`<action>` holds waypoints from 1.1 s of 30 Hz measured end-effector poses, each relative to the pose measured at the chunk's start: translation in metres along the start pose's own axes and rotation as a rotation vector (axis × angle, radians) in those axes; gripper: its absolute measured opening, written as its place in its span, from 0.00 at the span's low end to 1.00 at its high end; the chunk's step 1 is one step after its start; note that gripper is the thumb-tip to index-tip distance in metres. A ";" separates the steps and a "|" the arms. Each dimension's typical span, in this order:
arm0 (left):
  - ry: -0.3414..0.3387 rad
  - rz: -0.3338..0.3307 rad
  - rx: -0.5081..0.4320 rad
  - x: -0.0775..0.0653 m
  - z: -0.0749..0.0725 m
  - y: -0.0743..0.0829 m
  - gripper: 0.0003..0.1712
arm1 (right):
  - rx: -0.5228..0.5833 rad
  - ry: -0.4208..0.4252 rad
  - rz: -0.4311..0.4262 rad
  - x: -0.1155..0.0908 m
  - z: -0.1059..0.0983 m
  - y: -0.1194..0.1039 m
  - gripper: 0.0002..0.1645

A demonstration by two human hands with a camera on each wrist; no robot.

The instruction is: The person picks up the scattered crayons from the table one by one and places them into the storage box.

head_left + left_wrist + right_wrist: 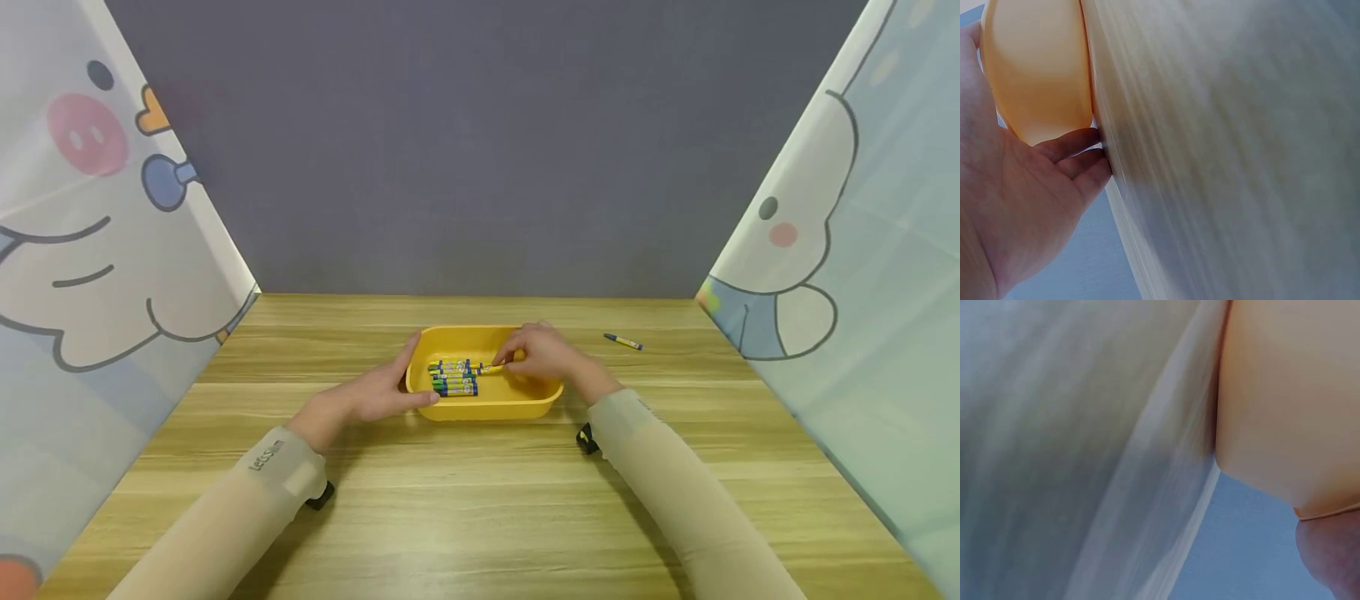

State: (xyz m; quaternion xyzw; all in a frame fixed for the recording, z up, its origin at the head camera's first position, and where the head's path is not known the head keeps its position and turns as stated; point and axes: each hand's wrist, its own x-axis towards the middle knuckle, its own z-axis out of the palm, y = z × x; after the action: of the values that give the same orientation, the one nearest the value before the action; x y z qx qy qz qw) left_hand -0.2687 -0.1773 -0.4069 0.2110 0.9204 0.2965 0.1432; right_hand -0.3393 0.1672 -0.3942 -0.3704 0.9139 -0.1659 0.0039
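A yellow plastic bin (487, 411) sits on the table with several crayons (455, 389) lying side by side in its left half. They wear yellow and blue wrappers, with green tips showing on some. My left hand (378, 392) is spread against the bin's left end, thumb at the front rim. In the left wrist view its fingertips reach down the bin's wall to the tabletop. Inside the bin, my right hand (543, 354) pinches a yellow-wrapped crayon (491, 368) at its right end, just right of the row. The right wrist view shows mostly the bin's outer wall (1285, 412).
One dark-tipped crayon (624, 342) lies on the wooden table (465, 508) to the right of the bin. A dark grey panel (480, 150) stands behind the table. Cartoon-printed sheets (67, 292) hang at both sides.
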 end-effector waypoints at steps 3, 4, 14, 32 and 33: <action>0.001 0.008 -0.001 0.001 0.000 -0.001 0.72 | -0.036 -0.013 -0.006 0.000 0.001 -0.001 0.10; 0.003 0.009 -0.003 0.001 0.000 -0.001 0.72 | -0.045 -0.017 -0.008 0.000 0.001 -0.001 0.10; -0.007 0.014 -0.016 0.002 0.000 -0.003 0.72 | -0.090 -0.044 0.009 -0.001 0.000 -0.008 0.10; -0.010 -0.002 -0.024 0.002 0.001 -0.001 0.73 | 0.511 0.132 0.170 -0.009 -0.023 0.012 0.19; -0.008 -0.003 -0.020 0.002 0.001 -0.001 0.73 | 0.520 0.139 0.185 -0.012 -0.026 0.015 0.20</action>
State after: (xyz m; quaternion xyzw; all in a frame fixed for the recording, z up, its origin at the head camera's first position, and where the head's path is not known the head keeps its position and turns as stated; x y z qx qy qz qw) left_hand -0.2706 -0.1769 -0.4085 0.2094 0.9170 0.3048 0.1495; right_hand -0.3443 0.1932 -0.3756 -0.2595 0.8688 -0.4186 0.0512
